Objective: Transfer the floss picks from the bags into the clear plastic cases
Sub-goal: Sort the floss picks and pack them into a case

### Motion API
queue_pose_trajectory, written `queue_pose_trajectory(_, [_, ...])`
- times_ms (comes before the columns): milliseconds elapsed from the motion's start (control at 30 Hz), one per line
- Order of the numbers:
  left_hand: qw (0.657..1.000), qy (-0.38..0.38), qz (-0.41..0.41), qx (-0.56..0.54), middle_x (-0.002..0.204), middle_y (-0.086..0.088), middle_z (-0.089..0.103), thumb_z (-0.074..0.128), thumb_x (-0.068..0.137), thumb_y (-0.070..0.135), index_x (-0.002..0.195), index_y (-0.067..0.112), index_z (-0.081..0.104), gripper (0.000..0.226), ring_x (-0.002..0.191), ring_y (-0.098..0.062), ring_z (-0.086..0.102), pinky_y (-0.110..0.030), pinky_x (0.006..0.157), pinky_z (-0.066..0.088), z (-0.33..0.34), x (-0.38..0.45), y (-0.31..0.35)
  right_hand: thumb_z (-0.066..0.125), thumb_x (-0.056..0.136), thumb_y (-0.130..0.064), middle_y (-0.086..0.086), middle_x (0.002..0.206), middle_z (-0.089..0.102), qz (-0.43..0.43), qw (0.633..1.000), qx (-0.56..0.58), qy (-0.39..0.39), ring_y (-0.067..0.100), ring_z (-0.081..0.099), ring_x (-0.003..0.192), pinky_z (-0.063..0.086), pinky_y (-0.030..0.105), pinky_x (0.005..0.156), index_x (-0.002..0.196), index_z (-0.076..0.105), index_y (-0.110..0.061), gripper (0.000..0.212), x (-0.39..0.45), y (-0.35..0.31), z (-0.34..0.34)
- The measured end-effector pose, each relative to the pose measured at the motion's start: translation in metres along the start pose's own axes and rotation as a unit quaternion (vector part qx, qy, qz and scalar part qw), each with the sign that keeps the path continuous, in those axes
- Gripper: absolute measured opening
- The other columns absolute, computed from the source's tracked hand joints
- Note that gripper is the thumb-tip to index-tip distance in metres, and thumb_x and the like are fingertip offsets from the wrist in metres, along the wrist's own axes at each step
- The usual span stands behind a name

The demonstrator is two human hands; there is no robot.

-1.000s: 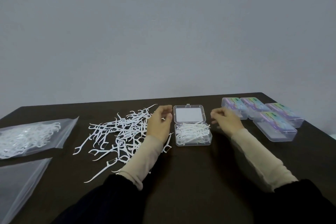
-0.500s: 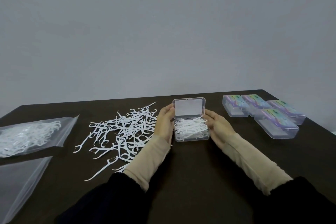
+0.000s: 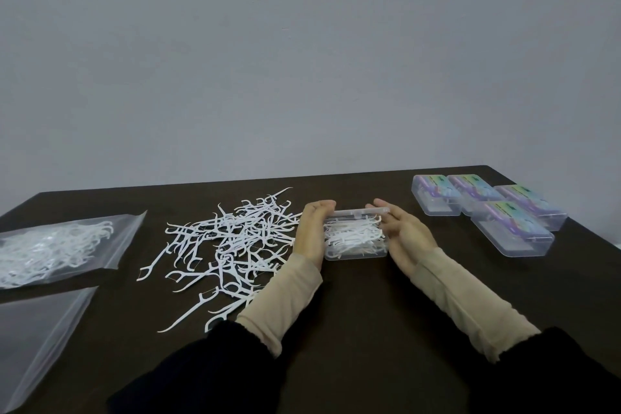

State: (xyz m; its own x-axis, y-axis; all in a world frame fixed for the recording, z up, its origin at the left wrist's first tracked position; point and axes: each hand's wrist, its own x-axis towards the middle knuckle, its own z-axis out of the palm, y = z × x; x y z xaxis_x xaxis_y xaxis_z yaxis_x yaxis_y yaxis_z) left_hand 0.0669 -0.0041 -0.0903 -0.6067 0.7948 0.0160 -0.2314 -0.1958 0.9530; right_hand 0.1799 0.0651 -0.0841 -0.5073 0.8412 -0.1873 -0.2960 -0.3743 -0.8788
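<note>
A clear plastic case point(image 3: 355, 251) full of white floss picks sits at the table's middle, its lid point(image 3: 359, 212) tipped down almost level over the picks. My left hand point(image 3: 311, 232) grips the case's left side with fingertips curled on the lid's far edge. My right hand point(image 3: 401, 232) grips the right side the same way. A loose heap of floss picks point(image 3: 228, 242) lies just left of my left hand. A clear bag point(image 3: 57, 245) holding more picks lies at the far left.
Several shut cases with purple-green labels point(image 3: 490, 208) stand in a cluster at the back right. A flat clear bag point(image 3: 37, 333) lies at the front left. The dark table point(image 3: 353, 329) ends at the grey wall behind.
Both hands came in from beside the open case, took hold of its sides, and swung the upright lid down over the picks.
</note>
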Motion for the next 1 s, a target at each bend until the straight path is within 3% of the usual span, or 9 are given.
queue_pose_trajectory(67, [1.000, 0.000, 0.005, 0.018, 0.091, 0.000, 0.053, 0.038, 0.089, -0.002, 0.084, 0.014, 0.055, 0.024, 0.081, -0.009, 0.052, -0.018, 0.067, 0.046, 0.0005, -0.0021, 0.0013, 0.026, 0.091, 0.010, 0.016, 0.137, 0.047, 0.003, 0.999, 0.043, -0.002, 0.031, 0.046, 0.126, 0.044, 0.040, 0.092, 0.134, 0.043, -0.004, 0.048, -0.0016, -0.0010, -0.0011])
queue_pose_trajectory(167, [0.999, -0.006, 0.006, 0.043, 0.099, -0.001, 0.053, 0.036, 0.084, -0.008, 0.086, 0.016, 0.056, 0.031, 0.093, -0.013, 0.051, -0.028, 0.082, 0.044, 0.0008, -0.0030, 0.0000, 0.027, 0.094, 0.000, 0.017, 0.137, 0.048, 0.003, 0.996, 0.084, -0.004, 0.033, 0.045, 0.126, 0.041, 0.042, 0.096, 0.132, 0.046, -0.003, 0.042, -0.0042, -0.0022, -0.0017])
queue_pose_trajectory(233, [0.999, -0.012, 0.005, 0.051, 0.105, -0.002, 0.053, 0.036, 0.082, -0.012, 0.090, 0.015, 0.056, 0.035, 0.099, -0.013, 0.050, -0.031, 0.089, 0.044, 0.0009, -0.0034, 0.0000, 0.030, 0.097, -0.006, 0.015, 0.135, 0.050, 0.002, 0.998, 0.064, -0.004, 0.031, 0.046, 0.125, 0.041, 0.042, 0.097, 0.130, 0.048, -0.005, 0.038, -0.0045, -0.0024, -0.0011])
queue_pose_trajectory(333, [0.997, -0.020, 0.012, 0.074, 0.114, -0.005, 0.052, 0.037, 0.078, -0.016, 0.102, 0.010, 0.055, 0.039, 0.104, -0.013, 0.048, -0.029, 0.092, 0.043, 0.0007, -0.0050, 0.0001, 0.030, 0.095, 0.003, 0.012, 0.136, 0.050, -0.002, 1.000, 0.018, -0.002, 0.030, 0.046, 0.126, 0.043, 0.040, 0.095, 0.129, 0.049, -0.006, 0.040, -0.0033, -0.0022, -0.0007])
queue_pose_trajectory(433, [0.994, -0.026, 0.023, 0.102, 0.119, -0.004, 0.050, 0.040, 0.076, -0.018, 0.112, 0.007, 0.053, 0.046, 0.111, -0.012, 0.044, -0.022, 0.088, 0.042, 0.0008, -0.0073, -0.0011, 0.027, 0.094, 0.008, 0.011, 0.136, 0.050, -0.002, 1.000, -0.003, 0.001, 0.029, 0.046, 0.126, 0.047, 0.036, 0.090, 0.126, 0.052, -0.008, 0.043, -0.0034, -0.0024, -0.0008])
queue_pose_trajectory(533, [0.992, -0.023, 0.033, 0.118, 0.127, -0.007, 0.051, 0.043, 0.075, -0.020, 0.120, 0.004, 0.052, 0.051, 0.115, -0.010, 0.042, -0.025, 0.097, 0.037, 0.0001, -0.0066, -0.0022, 0.026, 0.092, 0.010, 0.011, 0.134, 0.051, -0.002, 1.000, -0.019, -0.001, 0.028, 0.049, 0.123, 0.051, 0.030, 0.076, 0.123, 0.053, -0.008, 0.045, -0.0046, -0.0029, -0.0003])
queue_pose_trajectory(633, [0.991, -0.031, 0.035, 0.129, 0.130, -0.009, 0.050, 0.044, 0.076, -0.020, 0.123, 0.004, 0.050, 0.053, 0.116, -0.010, 0.042, -0.026, 0.099, 0.037, -0.0016, -0.0059, -0.0017, 0.026, 0.092, 0.010, 0.011, 0.134, 0.051, -0.005, 0.999, -0.032, -0.001, 0.028, 0.049, 0.122, 0.051, 0.029, 0.075, 0.122, 0.053, -0.008, 0.045, -0.0052, -0.0031, 0.0000])
queue_pose_trajectory(867, [0.986, -0.054, 0.037, 0.152, 0.134, -0.010, 0.047, 0.042, 0.078, -0.022, 0.128, 0.004, 0.046, 0.056, 0.125, -0.017, 0.042, -0.039, 0.107, 0.037, -0.0038, -0.0059, -0.0026, 0.029, 0.097, 0.002, 0.008, 0.132, 0.052, -0.031, 0.989, -0.143, 0.019, 0.022, 0.055, 0.111, 0.052, 0.026, 0.072, 0.117, 0.054, -0.012, 0.035, -0.0065, -0.0020, 0.0030])
queue_pose_trajectory(1000, [0.972, -0.095, 0.058, 0.209, 0.136, -0.007, 0.044, 0.040, 0.082, -0.021, 0.132, 0.007, 0.042, 0.057, 0.125, -0.017, 0.043, -0.034, 0.106, 0.038, -0.0051, -0.0090, -0.0038, 0.030, 0.099, -0.004, 0.005, 0.134, 0.048, -0.068, 0.956, -0.283, 0.017, 0.017, 0.053, 0.111, 0.050, 0.019, 0.074, 0.121, 0.050, -0.018, 0.033, -0.0089, 0.0009, 0.0031])
